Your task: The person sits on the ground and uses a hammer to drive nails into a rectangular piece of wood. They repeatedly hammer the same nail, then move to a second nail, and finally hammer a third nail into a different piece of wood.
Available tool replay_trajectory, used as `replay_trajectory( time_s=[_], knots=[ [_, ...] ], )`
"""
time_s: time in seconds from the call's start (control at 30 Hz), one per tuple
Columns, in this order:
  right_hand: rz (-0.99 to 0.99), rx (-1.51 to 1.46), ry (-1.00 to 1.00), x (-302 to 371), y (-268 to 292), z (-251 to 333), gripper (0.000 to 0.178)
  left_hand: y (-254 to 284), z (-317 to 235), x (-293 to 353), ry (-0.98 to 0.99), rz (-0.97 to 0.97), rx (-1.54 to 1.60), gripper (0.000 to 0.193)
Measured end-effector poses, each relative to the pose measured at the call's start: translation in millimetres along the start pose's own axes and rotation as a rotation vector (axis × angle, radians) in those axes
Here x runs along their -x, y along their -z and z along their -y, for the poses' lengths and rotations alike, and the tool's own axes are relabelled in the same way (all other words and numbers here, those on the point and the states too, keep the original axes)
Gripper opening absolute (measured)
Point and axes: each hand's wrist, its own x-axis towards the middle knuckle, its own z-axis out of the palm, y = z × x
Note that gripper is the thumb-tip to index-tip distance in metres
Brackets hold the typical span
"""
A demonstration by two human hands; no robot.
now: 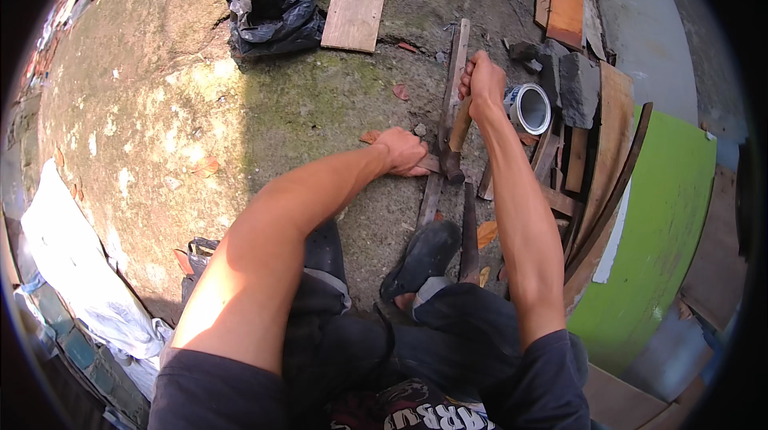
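Note:
My right hand is closed round the wooden handle of a hammer, whose dark head points down toward me. That head is over a long narrow wooden strip lying on the ground and running away from me. My left hand is closed on a short flat piece of wood, its end by the strip and close to the hammer head. Whether the hammer head touches the piece cannot be made out. My dark shoe is beside the near end of the strip.
An open tin can lies right of my right wrist, beside grey stone blocks and a pile of boards. A green panel is farther right. Ahead are a black plastic bag and a flat board. White sheeting lies left.

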Motion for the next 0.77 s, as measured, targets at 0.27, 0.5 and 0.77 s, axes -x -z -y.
replay_trajectory(
  time_s=[0.27,0.5,0.77],
  knots=[
    [-0.067,-0.226,0.157,22.3,23.8,-12.8,0.023,-13.2,-2.0,1.7,0.026,-0.068,0.089,0.062],
    [-0.104,-0.326,0.278,41.4,27.0,-24.0,0.026,-6.9,0.2,2.6,0.024,-0.052,0.119,0.06],
    [-0.041,-0.432,0.352,49.3,37.9,-30.0,0.025,-10.0,-2.0,-0.8,0.034,0.003,0.106,0.063]
  ],
)
